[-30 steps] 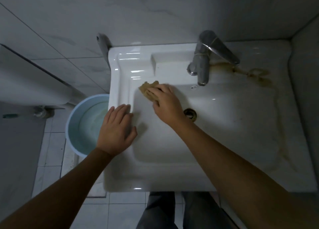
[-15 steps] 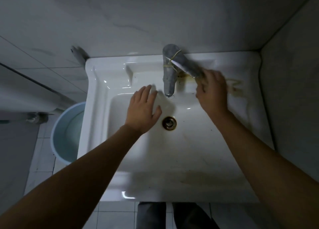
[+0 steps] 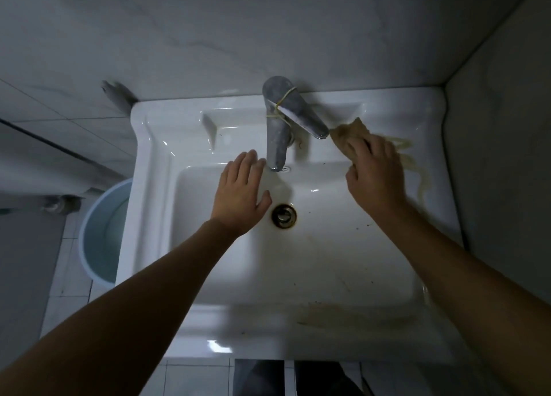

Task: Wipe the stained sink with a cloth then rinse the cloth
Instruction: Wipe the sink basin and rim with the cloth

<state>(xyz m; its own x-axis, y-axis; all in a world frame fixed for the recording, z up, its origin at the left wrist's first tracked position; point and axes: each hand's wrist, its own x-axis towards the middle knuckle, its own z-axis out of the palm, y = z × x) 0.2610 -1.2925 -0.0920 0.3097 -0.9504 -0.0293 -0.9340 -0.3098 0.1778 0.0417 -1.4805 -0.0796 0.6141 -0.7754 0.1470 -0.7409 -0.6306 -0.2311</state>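
A white ceramic sink (image 3: pixel 155 187) fills the middle of the view, with a brown-ringed drain (image 3: pixel 283 215). Yellow-brown stain streaks (image 3: pixel 417 169) run along its back right ledge, and a fainter smear (image 3: pixel 328 315) marks the front rim. My right hand (image 3: pixel 374 172) presses a tan cloth (image 3: pixel 347 133) onto the back ledge just right of the tap handle. My left hand (image 3: pixel 241 196) hovers flat with straight fingers over the basin, left of the spout, holding nothing.
A metal tap (image 3: pixel 278 127) with a rubber band round its handle stands at the back centre. A light blue bucket (image 3: pixel 101 234) sits on the tiled floor left of the sink. Walls close in behind and on the right.
My right hand carried the cloth from the basin's back left, past the tap, to the right ledge. My left hand left the sink's left rim and moved over the basin near the spout.
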